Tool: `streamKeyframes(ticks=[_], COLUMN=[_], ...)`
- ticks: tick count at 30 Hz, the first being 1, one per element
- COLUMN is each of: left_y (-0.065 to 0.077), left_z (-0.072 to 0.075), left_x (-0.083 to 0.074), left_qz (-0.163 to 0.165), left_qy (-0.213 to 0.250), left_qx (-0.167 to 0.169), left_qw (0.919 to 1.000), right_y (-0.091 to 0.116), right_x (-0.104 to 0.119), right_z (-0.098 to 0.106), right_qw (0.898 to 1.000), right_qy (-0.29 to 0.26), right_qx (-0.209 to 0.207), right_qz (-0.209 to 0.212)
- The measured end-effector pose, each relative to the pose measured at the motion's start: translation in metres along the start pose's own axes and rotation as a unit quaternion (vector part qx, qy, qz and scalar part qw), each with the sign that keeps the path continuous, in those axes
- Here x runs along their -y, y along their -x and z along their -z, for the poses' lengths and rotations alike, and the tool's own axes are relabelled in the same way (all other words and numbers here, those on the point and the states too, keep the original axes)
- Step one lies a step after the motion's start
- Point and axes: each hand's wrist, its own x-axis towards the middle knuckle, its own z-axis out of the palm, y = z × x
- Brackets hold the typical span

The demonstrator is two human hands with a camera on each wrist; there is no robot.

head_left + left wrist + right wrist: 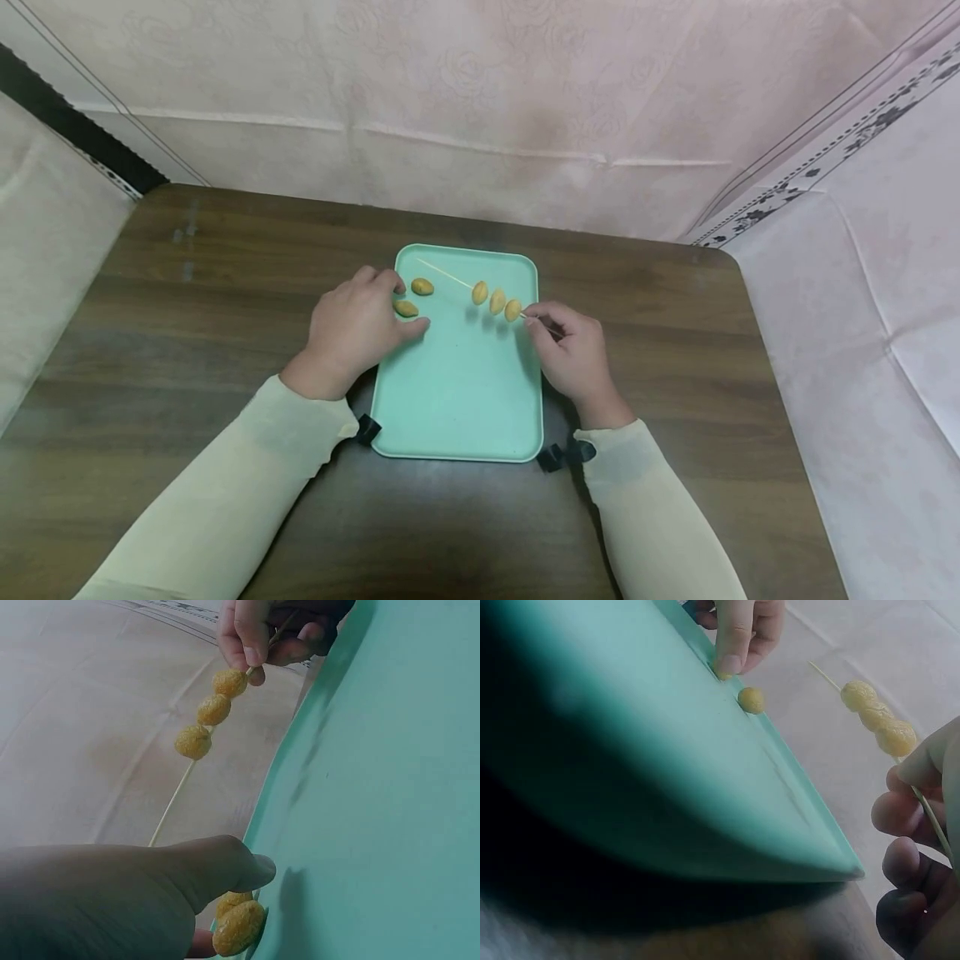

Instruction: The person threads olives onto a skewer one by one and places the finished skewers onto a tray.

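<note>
My right hand (573, 350) pinches a thin wooden skewer (444, 273) near its lower end, above the right side of the mint-green tray (457, 400). Three wrinkled golden-brown food balls (497, 302) are threaded on it close to the fingers, and the skewer's far end is bare. Two loose balls lie at the tray's upper left: a farther ball (422, 287) and a nearer ball (406, 308). Around the nearer one, my left hand (352, 329) spreads its thumb and fingers. In the left wrist view, the thumb extends above the loose balls; contact is unclear.
The tray lies on a dark wooden table (675, 375). Pale patterned cloth (465, 100) hangs behind the table and at both sides. Black straps (551, 457) with small devices sit at both wrists, beside the tray's lower edges.
</note>
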Motion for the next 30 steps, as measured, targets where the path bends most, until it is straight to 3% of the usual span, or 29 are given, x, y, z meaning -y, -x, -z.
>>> streamKeyframes(ticks=[9, 21, 26, 30], left_y=[-0.001, -0.0026, -0.0042, -0.0069], left_z=[-0.0031, -0.0077, -0.0073, -0.0063], left_x=[0.0008, 0.0014, 0.0003, -0.0008], left_qz=[0.012, 0.004, -0.004, -0.019], left_qy=[0.0, 0.021, 0.065, 0.124], left_qx=[0.007, -0.011, -0.046, -0.074], left_qw=[0.9999, 0.9997, 0.9968, 0.9894], right_y=[0.0006, 0.0016, 0.0017, 0.0017], right_x=[-0.0006, -0.0014, -0.0012, -0.0013], right_z=[-0.0019, -0.0023, -0.0022, -0.0021], right_qw=[1.0, 1.0, 1.0, 1.0], right_qy=[-0.003, -0.003, -0.006, -0.009], right_qx=[0.006, 0.012, 0.01, 0.009], right_qz=[0.001, -0.002, 0.002, 0.003])
